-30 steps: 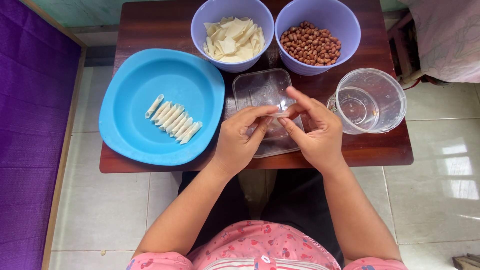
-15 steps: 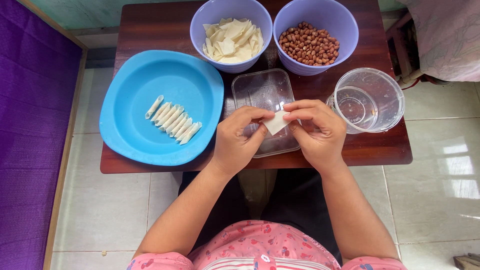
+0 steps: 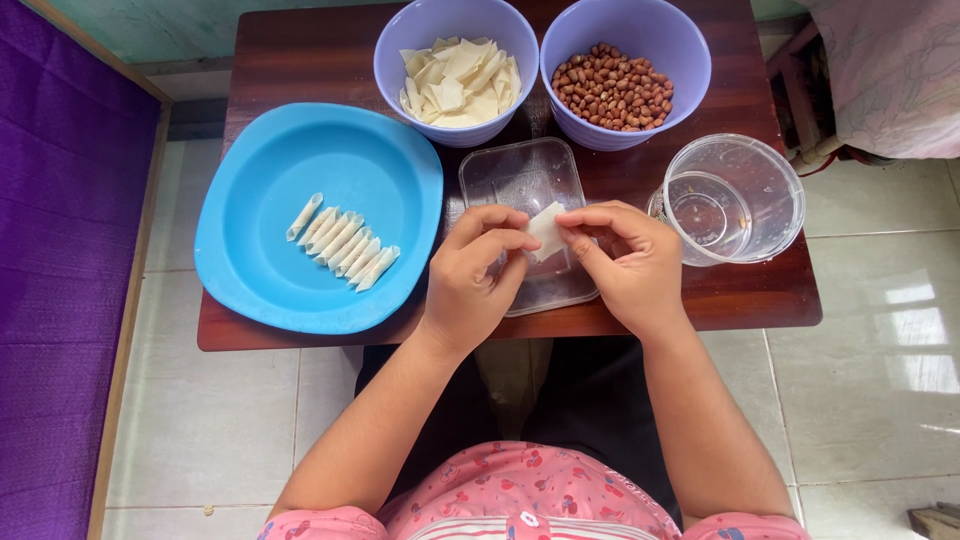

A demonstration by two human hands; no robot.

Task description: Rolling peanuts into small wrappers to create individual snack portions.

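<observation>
My left hand [image 3: 478,270] and my right hand [image 3: 625,262] meet over a clear rectangular plastic tray [image 3: 517,180] at the front of the small wooden table [image 3: 300,60]. Together their fingertips pinch a small white square wrapper [image 3: 546,230], partly folded. Left of the hands, a blue plate [image 3: 320,170] carries a row of several rolled white wrappers [image 3: 342,241]. Behind the tray stand a lilac bowl of flat white wrapper squares [image 3: 458,75] and a lilac bowl of brown peanuts [image 3: 618,85].
A clear round plastic container [image 3: 735,198] with a little liquid stands at the table's right edge. White floor tiles surround the table, purple fabric [image 3: 60,300] lies along the left, and patterned cloth [image 3: 895,70] is at the top right.
Both hands have stayed over the clear tray; the fingers have shifted and more of the white wrapper now shows between the fingertips.
</observation>
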